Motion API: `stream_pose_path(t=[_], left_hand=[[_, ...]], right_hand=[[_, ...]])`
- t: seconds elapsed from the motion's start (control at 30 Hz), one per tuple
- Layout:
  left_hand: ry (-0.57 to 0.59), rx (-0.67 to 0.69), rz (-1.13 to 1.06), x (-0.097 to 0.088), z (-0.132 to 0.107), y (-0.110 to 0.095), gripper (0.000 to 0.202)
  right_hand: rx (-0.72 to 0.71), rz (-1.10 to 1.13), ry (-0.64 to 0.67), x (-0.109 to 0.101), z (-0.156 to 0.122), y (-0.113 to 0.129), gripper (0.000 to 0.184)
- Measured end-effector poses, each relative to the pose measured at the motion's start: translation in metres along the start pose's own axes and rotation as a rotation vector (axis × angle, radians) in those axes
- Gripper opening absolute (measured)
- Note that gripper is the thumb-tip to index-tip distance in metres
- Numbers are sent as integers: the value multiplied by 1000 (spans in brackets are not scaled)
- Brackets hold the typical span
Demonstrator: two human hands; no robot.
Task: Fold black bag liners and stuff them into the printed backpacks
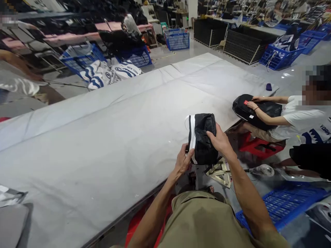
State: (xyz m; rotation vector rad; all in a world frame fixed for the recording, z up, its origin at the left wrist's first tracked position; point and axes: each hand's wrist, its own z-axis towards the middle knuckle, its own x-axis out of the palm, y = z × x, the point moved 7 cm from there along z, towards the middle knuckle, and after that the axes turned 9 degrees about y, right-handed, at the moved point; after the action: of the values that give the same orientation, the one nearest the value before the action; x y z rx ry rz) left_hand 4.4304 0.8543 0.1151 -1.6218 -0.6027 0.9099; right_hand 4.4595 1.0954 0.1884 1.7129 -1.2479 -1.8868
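A small black fabric pouch (204, 146) with a white zipper strip along its left side is held up at the near edge of the white-covered table (124, 137). My left hand (184, 159) grips its lower left corner, thumb on the white strip. My right hand (219, 139) is closed on its right side, thumb pressed on the black cloth. A thin white loop sticks out at the pouch's upper left. The fingers behind the pouch are mostly hidden.
To the right a seated person handles a black bag (258, 108) with a red label. A small dark purple item (269, 87) lies at the table's far right corner. A blue basket (287, 203) and a red stool (261, 144) stand at right. Printed white bags (103, 74) lie beyond the table.
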Motion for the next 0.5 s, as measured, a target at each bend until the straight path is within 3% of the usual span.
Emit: stream_pose_path(t=[0.23, 0.4, 0.5], left_hand=[[-48, 67, -112, -1, -2, 2, 39], [37, 122, -179, 3, -5, 5, 44], [56, 90, -178, 5, -5, 9, 44]], right_hand=[[-21, -7, 41, -4, 8, -1, 72], [-45, 25, 30, -9, 13, -7, 71], [-55, 34, 45, -8, 16, -8, 72]])
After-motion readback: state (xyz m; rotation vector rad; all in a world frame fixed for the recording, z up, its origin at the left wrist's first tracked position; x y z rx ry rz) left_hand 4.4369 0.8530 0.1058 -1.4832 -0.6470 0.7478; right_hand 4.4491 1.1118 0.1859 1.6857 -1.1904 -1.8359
